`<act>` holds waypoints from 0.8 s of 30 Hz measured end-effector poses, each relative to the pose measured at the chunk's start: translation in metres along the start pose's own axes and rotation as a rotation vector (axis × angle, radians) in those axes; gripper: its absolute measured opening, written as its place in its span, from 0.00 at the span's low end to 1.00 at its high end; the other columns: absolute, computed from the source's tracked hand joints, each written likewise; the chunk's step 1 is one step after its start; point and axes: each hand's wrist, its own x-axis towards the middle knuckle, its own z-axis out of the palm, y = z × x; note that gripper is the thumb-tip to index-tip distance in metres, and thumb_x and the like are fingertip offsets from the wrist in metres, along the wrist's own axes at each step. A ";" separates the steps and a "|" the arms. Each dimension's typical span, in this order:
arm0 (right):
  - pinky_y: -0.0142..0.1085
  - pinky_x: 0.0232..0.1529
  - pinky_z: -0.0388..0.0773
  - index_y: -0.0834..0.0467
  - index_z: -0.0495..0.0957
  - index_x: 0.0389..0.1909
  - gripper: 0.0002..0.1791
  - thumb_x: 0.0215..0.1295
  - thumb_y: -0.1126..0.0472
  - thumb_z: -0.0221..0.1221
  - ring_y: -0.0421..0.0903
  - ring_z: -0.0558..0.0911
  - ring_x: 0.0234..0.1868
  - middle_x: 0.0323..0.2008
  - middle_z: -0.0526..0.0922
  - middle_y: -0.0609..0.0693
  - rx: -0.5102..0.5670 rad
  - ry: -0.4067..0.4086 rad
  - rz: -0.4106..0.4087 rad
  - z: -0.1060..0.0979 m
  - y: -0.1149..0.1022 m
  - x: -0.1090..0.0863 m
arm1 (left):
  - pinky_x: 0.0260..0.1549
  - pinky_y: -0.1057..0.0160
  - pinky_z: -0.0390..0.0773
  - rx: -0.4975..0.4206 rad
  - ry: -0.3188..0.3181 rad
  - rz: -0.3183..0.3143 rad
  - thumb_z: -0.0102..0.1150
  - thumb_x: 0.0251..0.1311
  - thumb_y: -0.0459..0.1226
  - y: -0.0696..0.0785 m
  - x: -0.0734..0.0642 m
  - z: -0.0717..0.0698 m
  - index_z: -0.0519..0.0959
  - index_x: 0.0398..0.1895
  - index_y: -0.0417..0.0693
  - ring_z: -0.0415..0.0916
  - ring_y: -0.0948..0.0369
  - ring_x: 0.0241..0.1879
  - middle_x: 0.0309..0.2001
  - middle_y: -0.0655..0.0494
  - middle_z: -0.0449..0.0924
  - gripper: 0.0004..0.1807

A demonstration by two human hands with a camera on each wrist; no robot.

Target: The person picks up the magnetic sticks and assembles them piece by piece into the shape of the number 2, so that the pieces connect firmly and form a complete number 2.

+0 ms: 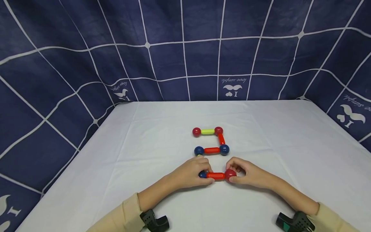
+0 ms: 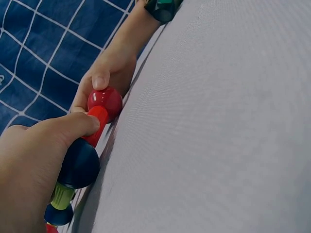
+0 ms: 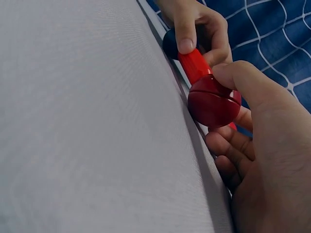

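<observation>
My left hand (image 1: pixel 189 174) pinches a red rod (image 1: pixel 215 176) close to the blue ball (image 2: pixel 79 164) at its left end. At the rod's other end, a dark red ball (image 3: pixel 214 102) is held between the thumb and fingers of my right hand (image 1: pixel 253 174). A yellow-green rod (image 2: pixel 62 196) runs from the lower blue ball to another blue ball (image 1: pixel 199 150), partly hidden by my left hand. From there the chain continues through a red rod (image 1: pixel 212 150), a blue ball (image 1: pixel 224 149), a slanted red rod (image 1: pixel 221 139) and a red ball (image 1: pixel 218 130).
A yellow-green rod (image 1: pixel 207 131) and a red ball (image 1: pixel 196 132) form the far end of the chain. Everything lies on a white cloth-covered table (image 1: pixel 156 129). Behind and beside it hangs a dark blue curtain (image 1: pixel 200 58) with white lines.
</observation>
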 end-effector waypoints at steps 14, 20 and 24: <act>0.29 0.33 0.68 0.49 0.70 0.39 0.12 0.56 0.57 0.61 0.37 0.70 0.34 0.31 0.71 0.44 -0.015 0.006 0.011 -0.001 0.001 0.002 | 0.33 0.79 0.63 0.079 0.003 0.032 0.57 0.55 0.51 -0.001 0.000 -0.001 0.81 0.36 0.55 0.65 0.70 0.33 0.29 0.66 0.73 0.13; 0.29 0.33 0.68 0.49 0.70 0.40 0.12 0.57 0.57 0.60 0.37 0.69 0.34 0.31 0.71 0.44 -0.029 0.007 0.010 -0.001 0.003 0.001 | 0.37 0.78 0.67 0.027 0.062 0.047 0.56 0.57 0.51 -0.003 -0.001 0.001 0.81 0.38 0.54 0.67 0.71 0.35 0.32 0.66 0.75 0.14; 0.28 0.33 0.68 0.53 0.70 0.41 0.10 0.59 0.60 0.58 0.36 0.70 0.33 0.32 0.71 0.45 -0.011 0.008 -0.025 -0.001 0.004 0.002 | 0.38 0.76 0.69 -0.043 0.154 0.027 0.55 0.58 0.47 -0.006 -0.001 -0.001 0.81 0.38 0.54 0.68 0.69 0.36 0.34 0.66 0.76 0.11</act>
